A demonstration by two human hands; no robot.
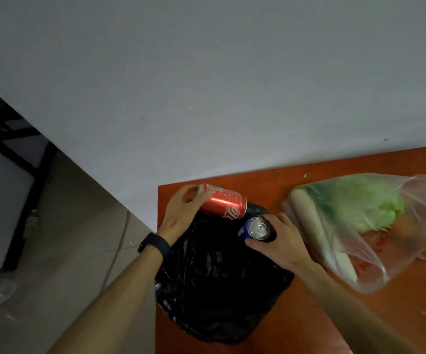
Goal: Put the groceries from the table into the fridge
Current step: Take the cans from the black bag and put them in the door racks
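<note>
A black plastic bag (219,282) lies on the left end of an orange-brown table (398,318). Over the bag's far edge my left hand (181,215) grips a red cola can (223,203) held on its side. My right hand (278,241) is closed around a blue can (254,229) that stands upright at the bag's opening, silver top facing up. To the right lies a clear plastic bag (375,241) with a green leafy cabbage (365,205), a long white radish (316,231) and something reddish inside. The fridge is out of view.
A grey wall (206,85) runs behind the table. Tiled floor (66,238) spreads to the left, with a white panel in a black frame (0,200) and some clear plastic litter at the lower left.
</note>
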